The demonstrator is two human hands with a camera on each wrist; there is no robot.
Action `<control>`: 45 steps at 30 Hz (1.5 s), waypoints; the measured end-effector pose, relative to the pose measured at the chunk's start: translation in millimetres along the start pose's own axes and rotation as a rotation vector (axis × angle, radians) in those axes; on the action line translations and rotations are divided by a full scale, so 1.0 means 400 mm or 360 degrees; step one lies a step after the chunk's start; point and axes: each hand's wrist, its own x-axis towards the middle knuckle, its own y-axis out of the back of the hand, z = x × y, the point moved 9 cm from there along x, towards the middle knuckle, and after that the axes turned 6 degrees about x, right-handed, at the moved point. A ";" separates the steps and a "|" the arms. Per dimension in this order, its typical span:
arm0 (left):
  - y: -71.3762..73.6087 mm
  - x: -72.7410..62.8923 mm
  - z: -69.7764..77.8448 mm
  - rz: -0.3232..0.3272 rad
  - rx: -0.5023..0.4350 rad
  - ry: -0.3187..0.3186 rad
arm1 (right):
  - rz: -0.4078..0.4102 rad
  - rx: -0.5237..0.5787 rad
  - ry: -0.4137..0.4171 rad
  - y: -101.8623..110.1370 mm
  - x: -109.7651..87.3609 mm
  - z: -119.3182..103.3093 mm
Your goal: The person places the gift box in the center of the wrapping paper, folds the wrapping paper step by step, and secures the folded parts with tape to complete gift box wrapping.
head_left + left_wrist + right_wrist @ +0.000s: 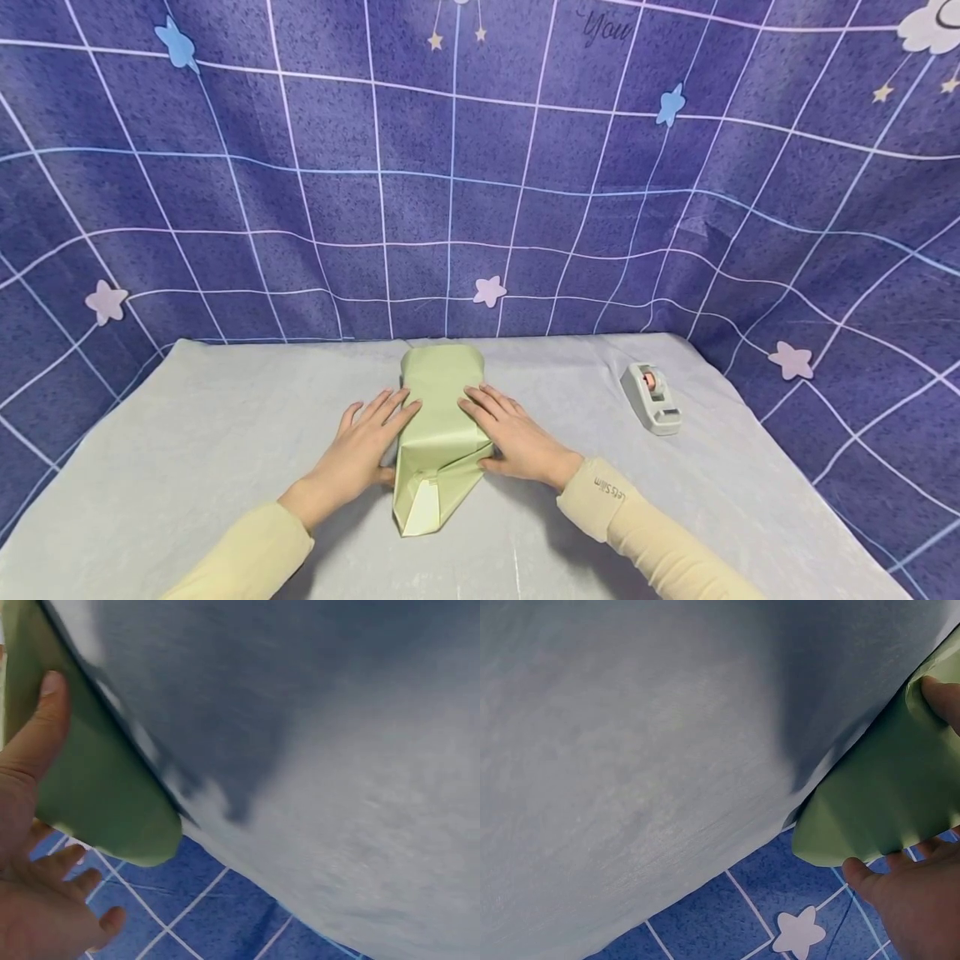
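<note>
A long package in pale green paper (441, 408) lies on the grey cloth, pointing away from me. Its near end is folded into a tapering flap (423, 507) with a lighter inner face. My left hand (352, 454) lies along the left edge, fingertips on top. In the left wrist view its thumb (51, 712) is against the green side (112, 795). Along the right edge rests my right hand (521, 440), fingers extended onto the top and thumb near the folded end. The right wrist view shows that thumb (943, 699) at a paper fold.
A light grey tape dispenser (651, 398) with a small roll stands to the right on the cloth-covered table (225, 433). Behind and at both sides hangs a blue-purple gridded curtain (337, 200) with star shapes.
</note>
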 end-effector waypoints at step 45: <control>-0.033 0.026 0.007 0.0108 -0.0067 0.0132 | 0.0002 0.0020 -0.0001 0.002 0.001 -0.006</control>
